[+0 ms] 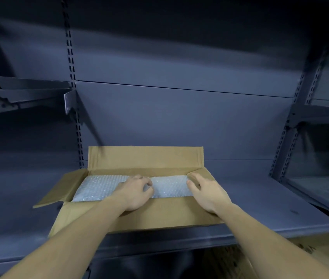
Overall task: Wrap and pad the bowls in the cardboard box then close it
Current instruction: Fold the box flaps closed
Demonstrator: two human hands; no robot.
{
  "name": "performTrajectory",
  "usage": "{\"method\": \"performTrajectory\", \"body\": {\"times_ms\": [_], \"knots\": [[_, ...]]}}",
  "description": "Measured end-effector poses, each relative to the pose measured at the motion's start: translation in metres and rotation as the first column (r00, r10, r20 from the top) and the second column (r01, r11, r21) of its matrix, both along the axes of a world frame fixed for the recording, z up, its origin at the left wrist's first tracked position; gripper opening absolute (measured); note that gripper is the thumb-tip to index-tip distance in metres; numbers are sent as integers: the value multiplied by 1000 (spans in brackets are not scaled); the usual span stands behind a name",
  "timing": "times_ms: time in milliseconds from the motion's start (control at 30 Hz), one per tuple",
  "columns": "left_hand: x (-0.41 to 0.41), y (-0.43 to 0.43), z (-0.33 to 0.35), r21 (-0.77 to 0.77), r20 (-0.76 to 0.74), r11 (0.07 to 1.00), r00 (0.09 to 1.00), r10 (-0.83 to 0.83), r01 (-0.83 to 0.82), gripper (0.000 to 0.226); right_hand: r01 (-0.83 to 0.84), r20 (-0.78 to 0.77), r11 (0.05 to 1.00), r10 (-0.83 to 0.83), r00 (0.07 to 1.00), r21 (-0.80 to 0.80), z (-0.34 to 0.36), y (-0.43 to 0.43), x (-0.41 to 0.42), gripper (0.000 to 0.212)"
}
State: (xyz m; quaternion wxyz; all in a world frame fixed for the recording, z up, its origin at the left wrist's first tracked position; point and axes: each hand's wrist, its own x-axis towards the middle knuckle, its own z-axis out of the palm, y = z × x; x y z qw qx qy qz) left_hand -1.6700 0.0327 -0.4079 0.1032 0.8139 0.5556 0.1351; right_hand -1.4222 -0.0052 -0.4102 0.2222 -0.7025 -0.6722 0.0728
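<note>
A shop or stockroom — dark metal shelving [260, 198] on slotted uprights [72, 63].

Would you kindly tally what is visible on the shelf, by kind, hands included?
Box: 1
Bubble wrap: 1 layer, covering the box's contents
Hands: 2, left and right
Bowls: 0 visible
Total: 4

A dark grey metal shelf board [260, 208] runs across the view, backed by a matching grey panel wall [179, 121]. A slotted grey upright rail [73, 77] rises at left, carrying an angled metal bracket [68, 101] (its shelf tilted). Printed brown cartons [310, 250] sit below at right.
</note>
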Motion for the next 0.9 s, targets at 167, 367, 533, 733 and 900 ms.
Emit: {"method": "performTrajectory", "body": {"times_ms": [167, 367, 533, 733, 900], "knots": [[-24, -4, 8, -6, -16, 999, 998, 53, -53, 41, 11, 57, 997, -16, 998, 77, 3, -1, -4, 50], [-84, -5, 11, -50, -88, 978, 976, 199, -204, 46, -27, 160, 995, 12, 987, 91, 15, 15, -35, 44], [-117, -17, 19, -31, -115, 969, 964, 239, -244, 44, -116, 246, 989, 90, 965, 90, 17, 32, -88, 41], [-156, -32, 20, -11, -122, 947, 940, 317, -321, 44, -244, 250, 969, 226, 941, 43, 9, 44, -142, 42], [-180, -40, 12, -42, -76, 912, 911, 404, -408, 53, -292, 243, 956, 277, 930, 28, 14, 47, -169, 42]]}}
